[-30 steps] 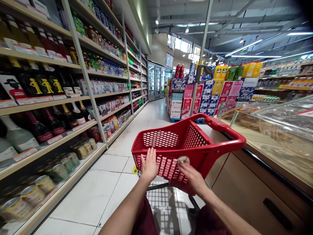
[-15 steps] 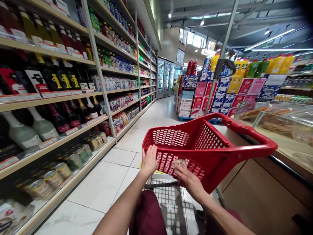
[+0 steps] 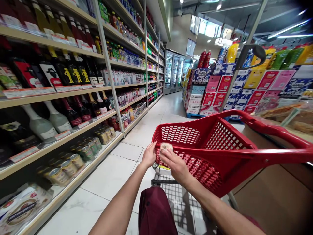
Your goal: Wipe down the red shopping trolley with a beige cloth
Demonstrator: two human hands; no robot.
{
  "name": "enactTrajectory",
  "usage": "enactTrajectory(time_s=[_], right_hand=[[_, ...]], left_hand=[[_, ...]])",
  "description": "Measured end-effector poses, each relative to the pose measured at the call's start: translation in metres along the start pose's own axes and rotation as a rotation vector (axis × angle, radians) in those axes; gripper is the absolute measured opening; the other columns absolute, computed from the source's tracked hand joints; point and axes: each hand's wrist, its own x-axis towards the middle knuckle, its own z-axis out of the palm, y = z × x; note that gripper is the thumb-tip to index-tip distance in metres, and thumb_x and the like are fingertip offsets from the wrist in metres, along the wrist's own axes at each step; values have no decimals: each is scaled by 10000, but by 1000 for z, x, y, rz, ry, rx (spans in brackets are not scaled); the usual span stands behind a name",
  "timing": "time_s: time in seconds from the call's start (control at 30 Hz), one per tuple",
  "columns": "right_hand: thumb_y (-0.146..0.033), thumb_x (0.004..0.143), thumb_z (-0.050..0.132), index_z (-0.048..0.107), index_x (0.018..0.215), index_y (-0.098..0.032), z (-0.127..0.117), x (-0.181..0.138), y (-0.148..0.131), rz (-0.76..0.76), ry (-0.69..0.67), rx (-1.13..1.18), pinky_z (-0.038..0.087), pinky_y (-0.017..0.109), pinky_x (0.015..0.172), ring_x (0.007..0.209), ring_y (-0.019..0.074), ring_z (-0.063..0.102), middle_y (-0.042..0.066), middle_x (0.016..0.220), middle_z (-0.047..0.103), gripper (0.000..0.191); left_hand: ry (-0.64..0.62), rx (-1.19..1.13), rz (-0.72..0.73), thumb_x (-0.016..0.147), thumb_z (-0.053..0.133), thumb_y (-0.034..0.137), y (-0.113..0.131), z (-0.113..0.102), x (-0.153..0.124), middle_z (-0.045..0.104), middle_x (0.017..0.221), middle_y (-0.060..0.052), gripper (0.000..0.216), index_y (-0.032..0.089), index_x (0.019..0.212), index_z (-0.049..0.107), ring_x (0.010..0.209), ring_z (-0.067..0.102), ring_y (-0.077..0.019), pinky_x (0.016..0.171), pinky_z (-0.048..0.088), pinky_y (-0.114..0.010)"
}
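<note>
A red plastic shopping cart [image 3: 241,160] with perforated sides stands side-on in front of me, its handle to the right. At the left end of its basket, my left hand [image 3: 149,156] is closed over the corner of the rim. My right hand [image 3: 178,165] presses a crumpled whitish cloth [image 3: 166,147] against the top of the near side wall, close to my left hand. The fingers lie over the cloth and hide part of it. Below the basket, the cart's dark lower frame [image 3: 165,182] shows above the floor.
Shelves [image 3: 58,95] of bottles and cans run along the left. Stacked drink cartons [image 3: 212,98] stand on a blue pallet behind the cart. A counter [image 3: 266,186] is close on the right. White floor tiles [image 3: 105,174] lie between cart and shelves. Glass-door coolers [image 3: 173,70] stand far back.
My right hand has moved the cloth up and left, from the middle of the side wall to the rim. My left hand has closed on the corner. The view has turned slightly left.
</note>
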Motion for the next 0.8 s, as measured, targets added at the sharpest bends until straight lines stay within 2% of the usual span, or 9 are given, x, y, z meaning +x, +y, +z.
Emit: enactTrajectory(time_s=[0.1, 0.17, 0.27, 0.37, 0.43, 0.5, 0.57, 0.7, 0.8], right_hand=[[-74, 826, 389, 523, 1181, -160, 15, 29, 4, 29, 40, -31, 333, 401, 1042, 1274, 208, 302, 81, 1290, 473, 388], [-70, 820, 397, 561, 1126, -145, 32, 17, 7, 45, -60, -78, 411, 369, 982, 1196, 205, 426, 104, 1212, 544, 356], [-65, 815, 397, 630, 981, -180, 49, -24, 5, -18, -218, -85, 519, 273, 829, 1009, 165, 582, 60, 1039, 650, 308], [-81, 835, 377, 605, 1025, -216, 41, -33, -2, -87, -182, -57, 487, 294, 888, 1129, 155, 496, 30, 1141, 602, 327], [-95, 846, 366, 548, 1129, -212, 31, -14, -4, -98, -105, -54, 405, 357, 987, 1247, 169, 354, 37, 1256, 513, 357], [-101, 845, 376, 528, 1162, -188, 26, 7, -1, -62, -61, -89, 350, 396, 1029, 1277, 193, 301, 61, 1285, 482, 362], [-105, 837, 402, 560, 1119, -171, 29, 13, 4, -3, -118, -149, 352, 419, 1022, 1236, 212, 369, 90, 1234, 526, 330], [-124, 830, 443, 621, 990, -197, 39, -15, 12, 5, -413, -188, 458, 361, 915, 1076, 183, 526, 61, 1068, 625, 250], [-111, 846, 395, 596, 1050, -190, 25, -25, 10, -80, -370, -180, 455, 317, 916, 1140, 172, 477, 47, 1160, 581, 297]], left_hand=[[12, -150, -35, 627, 347, -28, -5, -2, 2, 456, 1311, -45, 688, 131, 1296, 364, 1217, 389, -114, 1046, 297, -260], [-21, -218, -55, 594, 326, -62, -7, -4, 1, 463, 1306, -33, 758, 140, 1325, 309, 1204, 403, -90, 1047, 290, -237], [-57, -235, -62, 579, 308, -88, -7, -7, -2, 453, 1313, -14, 787, 158, 1326, 311, 1211, 393, -77, 1059, 271, -232], [-55, -240, -63, 617, 327, -75, -7, -6, -2, 445, 1319, -5, 733, 171, 1307, 353, 1214, 394, -95, 1062, 274, -248], [-54, -281, -61, 666, 348, -40, -6, -4, -2, 459, 1308, -4, 674, 173, 1305, 357, 1203, 411, -117, 1048, 304, -272], [-52, -301, -59, 696, 358, -10, -5, -4, -2, 462, 1306, -13, 630, 162, 1302, 362, 1207, 409, -137, 1045, 310, -294], [-57, -283, -59, 673, 348, -28, -4, -6, -3, 446, 1319, -24, 654, 150, 1303, 362, 1221, 390, -137, 1059, 283, -288], [-90, -226, -65, 616, 345, -55, -1, -10, -6, 403, 1351, -35, 728, 149, 1315, 345, 1232, 372, -124, 1066, 259, -261], [-108, -142, -73, 632, 350, -36, 2, -9, -7, 376, 1367, -63, 698, 122, 1312, 346, 1260, 330, -138, 1075, 235, -289]])
